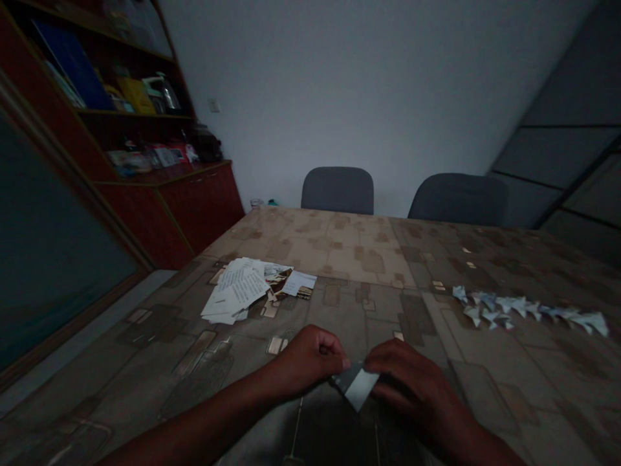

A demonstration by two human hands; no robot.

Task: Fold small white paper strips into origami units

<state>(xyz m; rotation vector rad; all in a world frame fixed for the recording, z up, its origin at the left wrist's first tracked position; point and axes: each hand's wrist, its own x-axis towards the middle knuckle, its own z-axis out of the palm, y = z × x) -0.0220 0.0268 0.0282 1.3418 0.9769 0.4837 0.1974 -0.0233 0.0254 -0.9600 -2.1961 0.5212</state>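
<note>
A small folded piece of paper (361, 387), pale on one side and grey on the other, is held between my two hands near the table's front edge. My left hand (314, 359) is closed, its thumb and fingers pinching the paper's left corner. On the other side my right hand (412, 375) grips the upper right corner, fingers bent over it and thumb below. The paper's lower point hangs free, angled downward. Beyond my left hand lies a loose pile of printed paper sheets (237, 291), with smaller pieces (298, 283) at its right end.
Several folded paper shapes (528, 307) sit in rows on the right of the patterned tablecloth (339, 317). Two grey chairs (337, 189) stand behind the table's far edge. A red-brown cabinet (194, 207) with filled shelves is at the left, by the wall.
</note>
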